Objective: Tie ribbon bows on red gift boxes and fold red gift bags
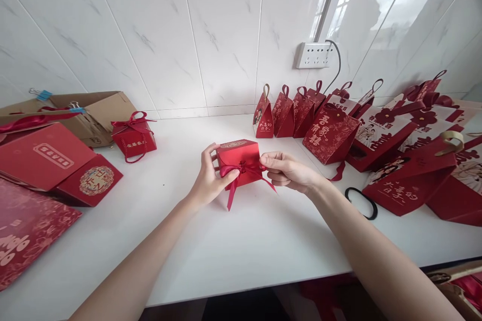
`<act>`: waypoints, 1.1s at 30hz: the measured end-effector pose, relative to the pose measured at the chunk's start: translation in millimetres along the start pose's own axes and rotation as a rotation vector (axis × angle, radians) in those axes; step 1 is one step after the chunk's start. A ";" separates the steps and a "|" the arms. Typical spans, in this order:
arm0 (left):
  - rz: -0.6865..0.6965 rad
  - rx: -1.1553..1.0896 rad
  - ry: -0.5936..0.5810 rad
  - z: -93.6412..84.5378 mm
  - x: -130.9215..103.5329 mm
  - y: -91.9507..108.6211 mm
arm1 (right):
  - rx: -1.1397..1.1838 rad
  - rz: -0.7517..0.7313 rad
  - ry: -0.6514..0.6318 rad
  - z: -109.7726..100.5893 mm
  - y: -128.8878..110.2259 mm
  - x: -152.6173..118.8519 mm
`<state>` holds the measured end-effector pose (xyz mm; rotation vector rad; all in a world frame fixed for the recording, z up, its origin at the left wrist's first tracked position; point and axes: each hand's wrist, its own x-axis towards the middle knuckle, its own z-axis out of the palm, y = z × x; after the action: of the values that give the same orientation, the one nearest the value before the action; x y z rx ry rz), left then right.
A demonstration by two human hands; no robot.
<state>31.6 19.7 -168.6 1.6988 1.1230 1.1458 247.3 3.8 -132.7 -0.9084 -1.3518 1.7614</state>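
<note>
A small red gift box [246, 152] with a round printed pattern on its top sits on the white table in front of me. A dark red satin ribbon [231, 194] is tied in a bow across its front, and its tails hang down. My left hand [209, 176] grips the box's left side, the thumb pressed on the bow at the front. Some fingers of that hand are hidden behind the box. On the right, my right hand [285, 169] is closed in a pinch on the ribbon beside the box, its other fingers curled in.
Several triangular red gift boxes [327, 135] with ribbon handles stand at the back right. A black ring-shaped band [360, 203] lies near them. At left are a small red box [134, 136], flat red boxes [45, 155] and a cardboard box [109, 115]. A power strip [314, 55] is on the wall.
</note>
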 end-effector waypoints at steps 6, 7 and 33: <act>-0.026 -0.021 -0.010 -0.4 1.2 0.7 | -0.123 0.019 0.283 4.9 -3.4 1.7; -0.031 -0.022 -0.009 -0.7 1.4 0.9 | -0.120 0.022 0.277 4.8 -3.6 1.4; -0.152 -0.165 0.091 1.4 -1.6 12.2 | -0.589 -0.205 0.087 16.2 13.7 7.6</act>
<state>35.5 14.4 -158.1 1.4238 1.1583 1.1949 227.9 0.3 -143.6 -1.0884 -1.8728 1.1652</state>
